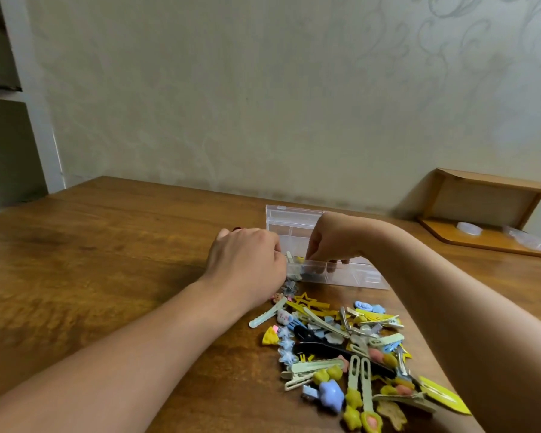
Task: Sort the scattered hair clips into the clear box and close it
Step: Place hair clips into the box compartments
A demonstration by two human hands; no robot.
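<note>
The wooden tabletop carries the whole work area, with a small wooden shelf standing at its far right corner against the wall. The clear box sits open near the middle of the tabletop, its lid raised at the back. The heap of hair clips lies just in front of the box, on the side nearest the person, and most clips remain unsorted; only a few show inside the left end of the box. The left hand rests against the left end of the box with its fingers curled toward the wall, but what they grip, if anything, cannot be told. The right hand reaches down into the box from above; its fingers are curled as if pinching a small clip, though the item itself is hidden. To perform this step well, steady the box with the left hand, lower each clip fully below the rim before release, lay long clips flat along a compartment, and keep the rim unobstructed so the lid can shut later.
</note>
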